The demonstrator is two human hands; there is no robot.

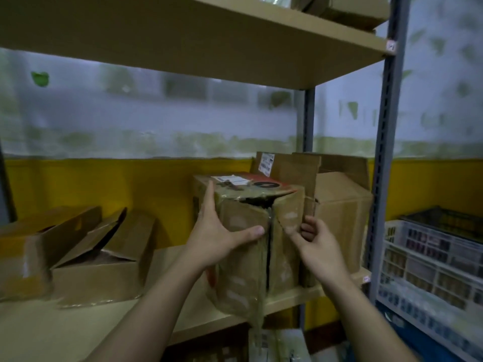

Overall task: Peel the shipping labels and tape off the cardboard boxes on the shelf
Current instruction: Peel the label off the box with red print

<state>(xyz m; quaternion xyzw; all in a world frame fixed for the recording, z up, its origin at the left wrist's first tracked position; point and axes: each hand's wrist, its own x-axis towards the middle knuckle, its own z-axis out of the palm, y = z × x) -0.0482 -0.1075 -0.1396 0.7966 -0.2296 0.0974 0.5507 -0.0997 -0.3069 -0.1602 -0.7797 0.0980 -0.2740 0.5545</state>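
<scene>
Dim shelf (287,296); label (230,179) illegible, tape (291,232) faint in right hand (317,241)

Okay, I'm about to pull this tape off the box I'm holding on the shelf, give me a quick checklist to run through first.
1. Box braced: ok. The left hand presses flat against the taped box at its front-left corner.
2. Tape gripped: ok. The right hand pinches a tape strip at the box's right front edge.
3. Box seated on the shelf: cannot tell; it stands at the very front edge.
4. Shipping label removed: not ok, still on top.
5. Loose tape cleared: not ok, it dangles down the front.
</scene>
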